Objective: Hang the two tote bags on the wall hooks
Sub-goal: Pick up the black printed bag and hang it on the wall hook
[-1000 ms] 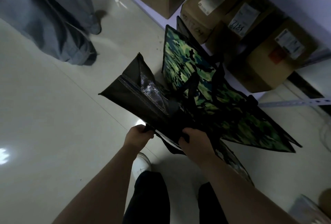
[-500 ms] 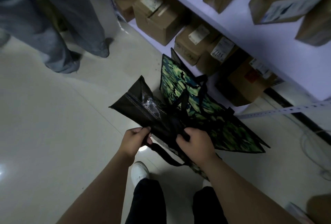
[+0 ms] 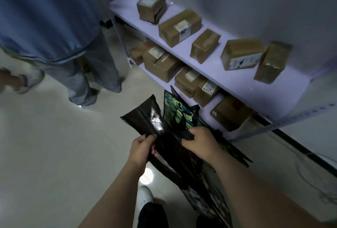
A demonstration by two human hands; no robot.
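Both closed: left hand (image 3: 141,150) grips black tote (image 3: 145,116); right hand (image 3: 199,144) its strap (image 3: 186,135).

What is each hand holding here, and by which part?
The left hand grips the black tote bag at its zippered top edge. The right hand is closed on black handle straps; which bag's, black or camouflage tote bag, cannot be told.

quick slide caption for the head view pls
Both hands, left and right, grip a glossy black zippered tote bag beside a green camouflage tote bag.
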